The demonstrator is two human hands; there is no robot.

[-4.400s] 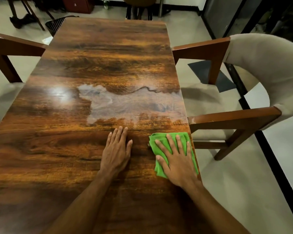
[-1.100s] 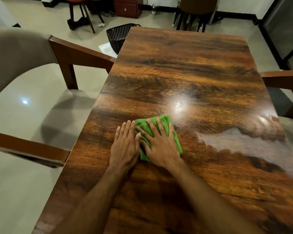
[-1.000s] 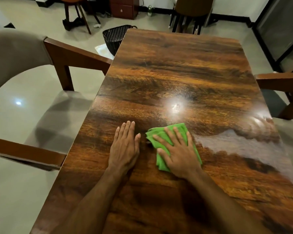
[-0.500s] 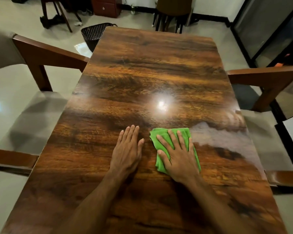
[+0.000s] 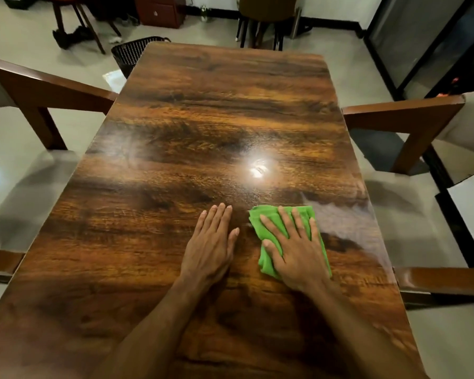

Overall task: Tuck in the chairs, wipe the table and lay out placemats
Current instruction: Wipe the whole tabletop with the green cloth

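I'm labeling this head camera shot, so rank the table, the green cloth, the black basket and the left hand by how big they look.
1. table, by far.
2. left hand and green cloth: alike, and the right hand covers much of the cloth.
3. black basket, though far off and partly hidden.

Both bare forearms reach forward from the bottom edge of the view, angling inward toward each other. The left hand [image 5: 210, 247] lies palm down and flat, its four fingers straight and held close together, pointing away from the body, the thumb splayed out to the right. The right hand [image 5: 296, 248] is also palm down, just beside the left with a narrow gap between the two thumbs. Its fingers are spread wider apart and lean slightly to the left, the thumb stretched out toward the left hand. Both wrists are low and roughly in line with the forearms. Neither hand is curled or closed.
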